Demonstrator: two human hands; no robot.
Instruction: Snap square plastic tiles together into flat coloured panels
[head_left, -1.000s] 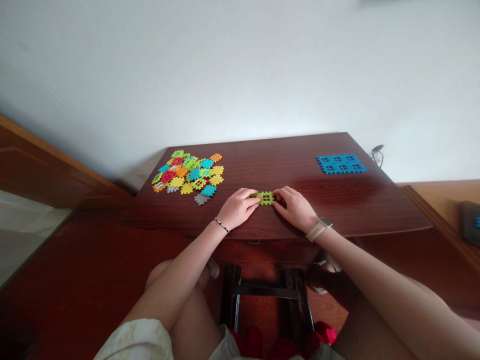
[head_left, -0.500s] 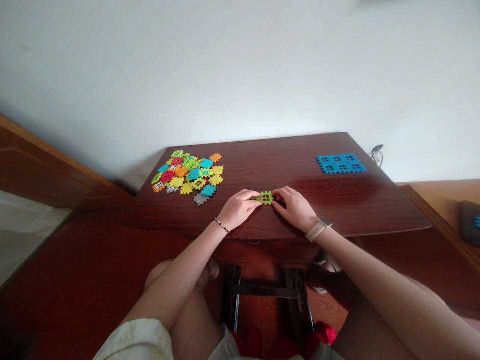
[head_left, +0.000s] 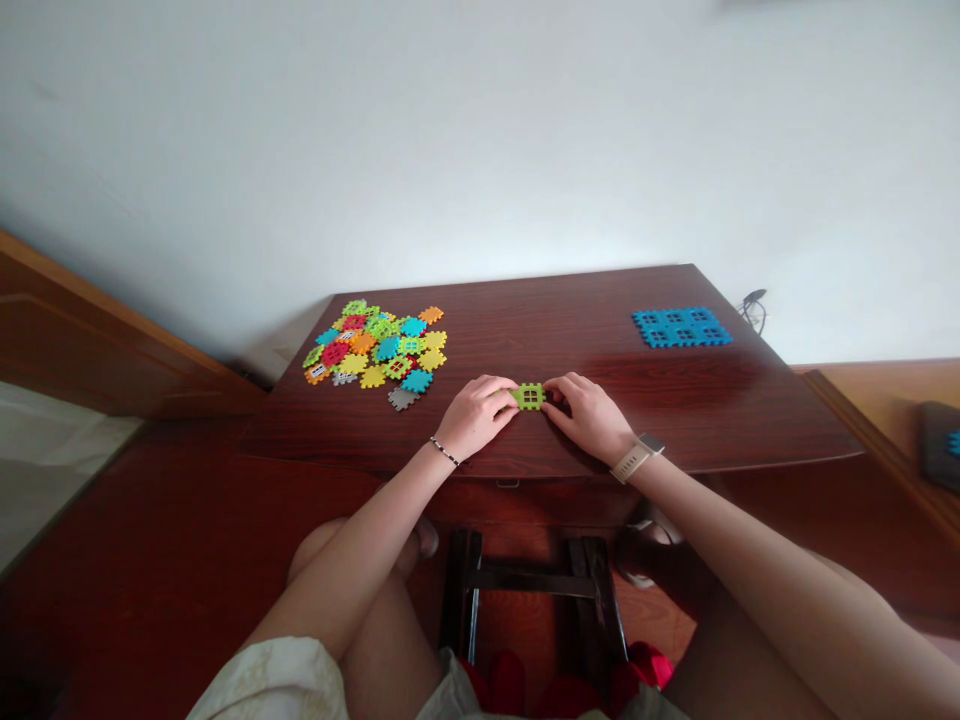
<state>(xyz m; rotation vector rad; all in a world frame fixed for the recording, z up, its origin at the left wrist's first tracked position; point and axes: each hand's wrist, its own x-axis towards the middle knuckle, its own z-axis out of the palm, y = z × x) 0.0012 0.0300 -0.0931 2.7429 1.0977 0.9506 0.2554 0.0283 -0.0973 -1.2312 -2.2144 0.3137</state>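
Though windowed, green toothed tile [head_left: 531, 396]

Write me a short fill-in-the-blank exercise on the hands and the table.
1. The piece between the left hand and right hand is coloured ____.
2. The panel on the right of the table is coloured ____.
3. The watch is on the ____ wrist.
4. The pile lies toward the table's ____ end.

Missing words: green; blue; right; left.

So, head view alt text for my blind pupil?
A person's left hand holds a green windowed piece, the right hand at its edge. On a dark wooden table, colourful pieces lie left, a blue panel right.
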